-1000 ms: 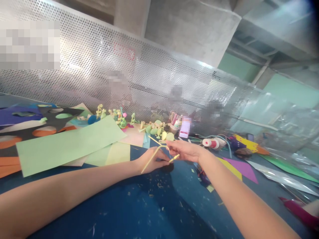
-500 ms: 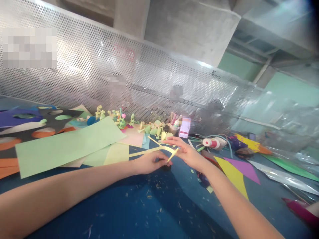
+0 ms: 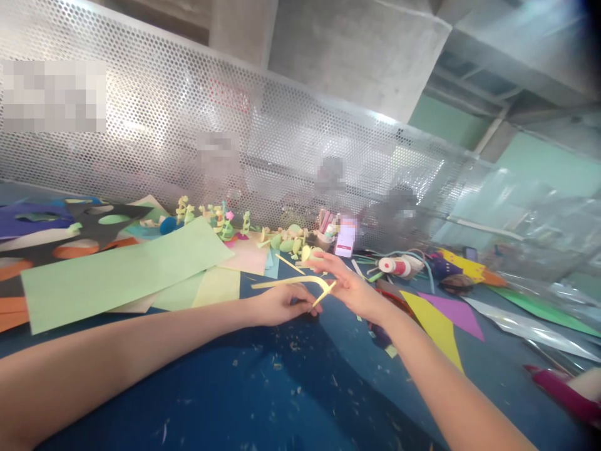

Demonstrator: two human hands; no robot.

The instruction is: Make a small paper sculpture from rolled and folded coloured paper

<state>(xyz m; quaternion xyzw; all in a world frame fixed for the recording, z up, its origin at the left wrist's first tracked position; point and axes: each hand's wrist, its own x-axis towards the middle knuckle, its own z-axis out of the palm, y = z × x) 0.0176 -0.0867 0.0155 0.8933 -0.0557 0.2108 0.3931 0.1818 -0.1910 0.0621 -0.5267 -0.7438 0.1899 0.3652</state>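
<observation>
A thin pale-yellow stick [image 3: 322,296] stands slanted between my two hands. At its lower end, the thumb and fingers of my left hand [image 3: 284,304] are pinched on it. My right hand [image 3: 352,287] is at the upper end, thumb side against the stick and a couple of fingers stretched out above. A narrow yellow paper strip [image 3: 286,282] arches over the left hand and meets the stick, its free end pointing left. Whether it wraps round the stick is too small to tell. Another thin yellow strip [image 3: 290,264] lies just behind.
Green paper sheets [image 3: 126,269] overlap on the left. Small paper figures [image 3: 228,222] and rolled pieces [image 3: 288,241] line the back, near a phone [image 3: 346,238] and a perforated metal screen [image 3: 282,131]. Right of me are a white bottle [image 3: 397,266], yellow paper [image 3: 434,326] and purple paper [image 3: 453,313].
The yellow strip's free end has drawn to the right, towards the stick, so less of it trails left. Both hands stay at the stick. The view has shifted slightly.
</observation>
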